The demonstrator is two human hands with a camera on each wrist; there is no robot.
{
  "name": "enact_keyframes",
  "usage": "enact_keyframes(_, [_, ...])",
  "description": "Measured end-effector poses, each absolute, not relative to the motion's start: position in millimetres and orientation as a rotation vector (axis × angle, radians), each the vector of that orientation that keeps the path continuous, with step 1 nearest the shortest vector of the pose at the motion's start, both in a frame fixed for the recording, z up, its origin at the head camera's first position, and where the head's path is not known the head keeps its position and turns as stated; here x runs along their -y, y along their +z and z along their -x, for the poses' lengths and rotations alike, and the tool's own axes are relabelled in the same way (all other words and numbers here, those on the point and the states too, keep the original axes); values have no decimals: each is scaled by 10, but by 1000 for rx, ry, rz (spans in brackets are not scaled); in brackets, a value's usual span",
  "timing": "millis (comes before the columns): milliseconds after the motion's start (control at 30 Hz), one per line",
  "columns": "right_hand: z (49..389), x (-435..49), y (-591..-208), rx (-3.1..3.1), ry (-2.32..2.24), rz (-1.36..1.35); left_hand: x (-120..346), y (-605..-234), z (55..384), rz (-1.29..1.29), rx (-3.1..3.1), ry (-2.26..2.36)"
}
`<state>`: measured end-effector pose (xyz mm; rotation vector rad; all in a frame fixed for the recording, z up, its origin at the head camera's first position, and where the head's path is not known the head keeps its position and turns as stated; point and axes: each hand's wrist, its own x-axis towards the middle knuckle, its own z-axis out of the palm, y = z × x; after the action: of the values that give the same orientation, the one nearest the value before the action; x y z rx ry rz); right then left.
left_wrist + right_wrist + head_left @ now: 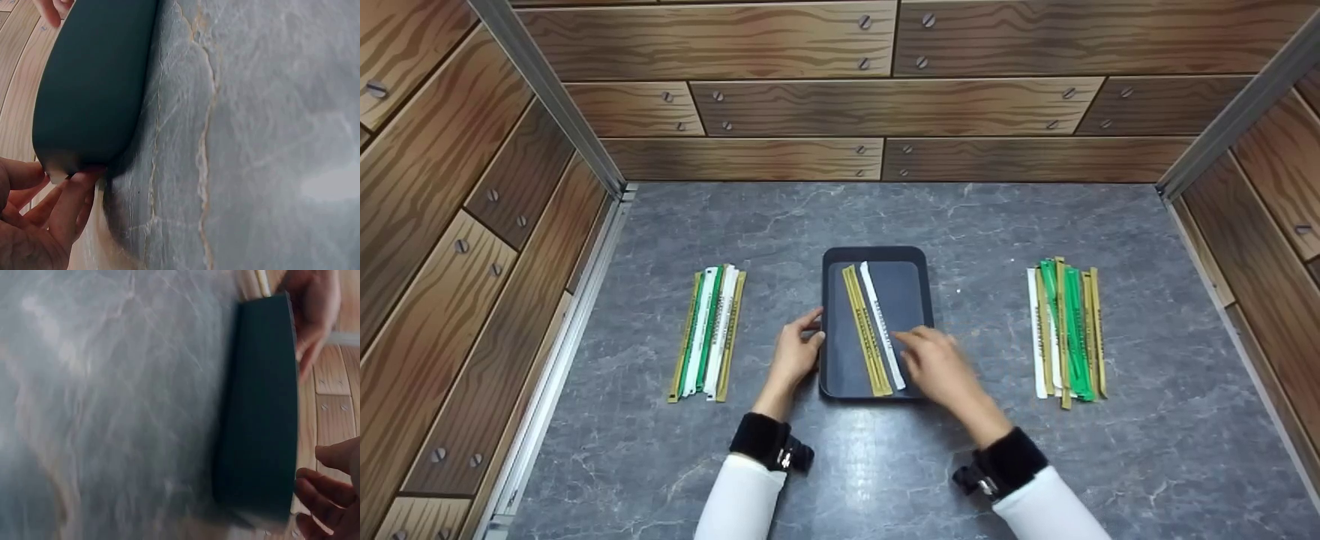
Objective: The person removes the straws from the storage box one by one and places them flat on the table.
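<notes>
A dark rectangular tray (832, 360) lies in the middle of the grey tabletop. Inside it, gold slim wrapped sticks (867, 330) lie side by side, slanting, with a white slim wrapped stick (882, 322) just to their right. My left hand (797, 352) holds the tray's left side, and the left wrist view shows its thumb and fingers (76, 194) at the rim. Over the tray's right side is my right hand (941, 367), fingertips near the white stick. In the right wrist view its thumb and fingers (323, 489) are apart, nothing between them.
To the left lies a bundle of gold, green and white wrapped sticks (709, 330). A similar bundle (1067, 330) lies at the right, some sticks overlapping. Wood-patterned panels (885, 105) with metal corner rails (547, 97) enclose the tabletop on three sides.
</notes>
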<state>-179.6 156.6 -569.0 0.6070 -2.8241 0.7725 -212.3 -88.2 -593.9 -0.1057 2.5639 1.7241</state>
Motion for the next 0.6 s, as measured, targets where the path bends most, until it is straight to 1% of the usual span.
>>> enact_keyframes(100, [1808,-1483,-5766,2845,661,-685,885,-5943,2126,104,-2570,1719])
enact_keyframes(233, [1827,-1430,-5860,2857,526,-726,891,-5955,2130,109,-2572,1707])
enact_keyframes(600, [1865,-1412,-5917,2874,367,-668,894,-5946,2120,89,-2538,1752])
